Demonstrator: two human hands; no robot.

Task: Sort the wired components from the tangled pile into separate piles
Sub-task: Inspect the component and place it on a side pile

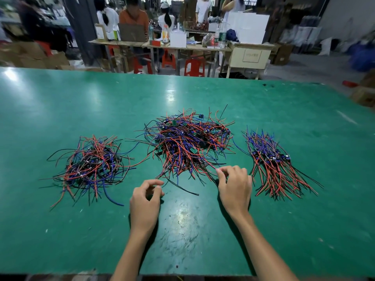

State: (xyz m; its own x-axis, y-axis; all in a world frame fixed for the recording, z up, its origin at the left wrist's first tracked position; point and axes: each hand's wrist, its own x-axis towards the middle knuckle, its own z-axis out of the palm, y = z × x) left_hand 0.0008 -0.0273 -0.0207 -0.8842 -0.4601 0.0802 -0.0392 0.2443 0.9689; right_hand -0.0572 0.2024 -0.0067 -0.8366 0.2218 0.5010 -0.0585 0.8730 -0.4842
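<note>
We see the tangled pile (188, 142) mid-way across the green table (304, 220), with a looser left pile (91, 165) and a combed right pile (276, 165) well apart from it. Our left hand (145, 201) hovers loosely curled, holding nothing. Our right hand (235, 187) seems to pinch a red wire (209, 165) at the tangle's near edge.

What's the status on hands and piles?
Left hand curled, holding nothing. Right hand pinching wire at tangled pile. Side piles left, right. Nothing in the way.
</note>
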